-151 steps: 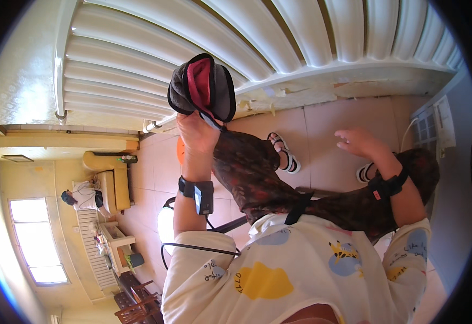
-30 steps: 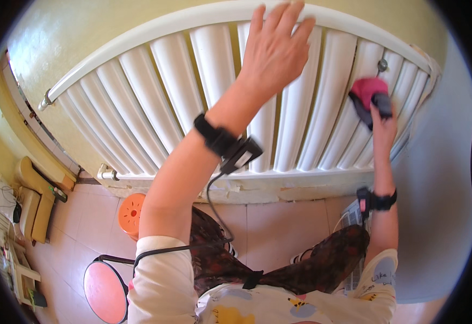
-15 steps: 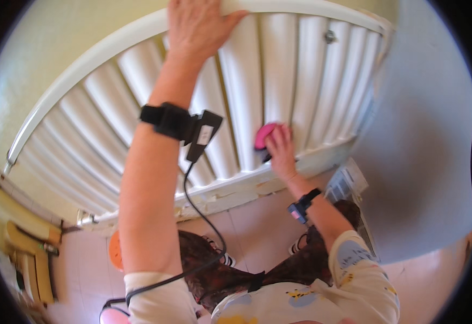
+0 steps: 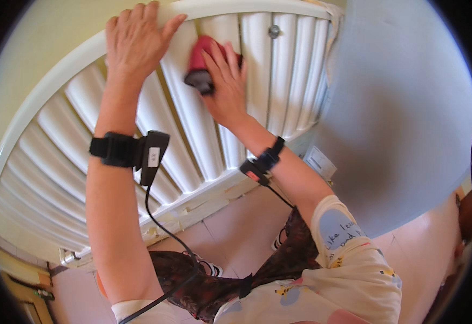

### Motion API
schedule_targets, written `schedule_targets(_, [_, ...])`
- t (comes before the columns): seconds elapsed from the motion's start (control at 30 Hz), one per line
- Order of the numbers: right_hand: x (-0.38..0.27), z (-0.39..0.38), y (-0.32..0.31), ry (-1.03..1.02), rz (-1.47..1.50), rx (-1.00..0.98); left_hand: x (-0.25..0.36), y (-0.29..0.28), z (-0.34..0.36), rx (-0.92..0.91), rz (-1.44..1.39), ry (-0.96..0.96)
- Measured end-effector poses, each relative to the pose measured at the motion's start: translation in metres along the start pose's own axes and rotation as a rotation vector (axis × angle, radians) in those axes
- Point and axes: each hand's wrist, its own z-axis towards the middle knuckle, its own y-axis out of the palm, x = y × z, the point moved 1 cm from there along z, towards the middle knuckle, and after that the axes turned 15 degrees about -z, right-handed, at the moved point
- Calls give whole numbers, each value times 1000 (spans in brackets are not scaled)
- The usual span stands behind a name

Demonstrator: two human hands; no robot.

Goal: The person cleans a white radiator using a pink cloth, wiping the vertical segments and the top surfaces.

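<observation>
1. Raised since a half-second ago, the right hand point(image 4: 227, 89) clasps a pink-and-gray cloth point(image 4: 199, 54) at the white radiator's upper slats point(image 4: 256, 65).
2. Dark-trimmed, it bunches beneath parted fingers point(image 4: 234, 62); the left hand point(image 4: 133, 46) lies spread on the top rail point(image 4: 236, 6).
3. I see dark lettering on the right sleeve point(image 4: 344, 235).

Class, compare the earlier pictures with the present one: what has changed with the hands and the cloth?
Since five seconds ago, the left hand has let go of the pink-and-grey cloth, which the right hand now holds. In the last half second the cloth has moved up the white radiator; the left hand stayed at the top rail.
</observation>
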Motion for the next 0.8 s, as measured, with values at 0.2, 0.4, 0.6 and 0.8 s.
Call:
schedule_targets(0.2, [-17, -4, 22, 109, 14, 144, -13, 12, -1, 31, 219, 61])
schedule_targets(0.4, [-5, -186, 29, 18, 19, -204, 21, 1, -5, 63, 76, -46])
schedule_targets(0.6, [18, -266, -6, -50, -10, -580, 19, 1, -7, 9, 107, -52])
schedule_targets(0.8, [40, -190, 10, 102, -66, -251, 2, 10, -12, 73, 151, -6])
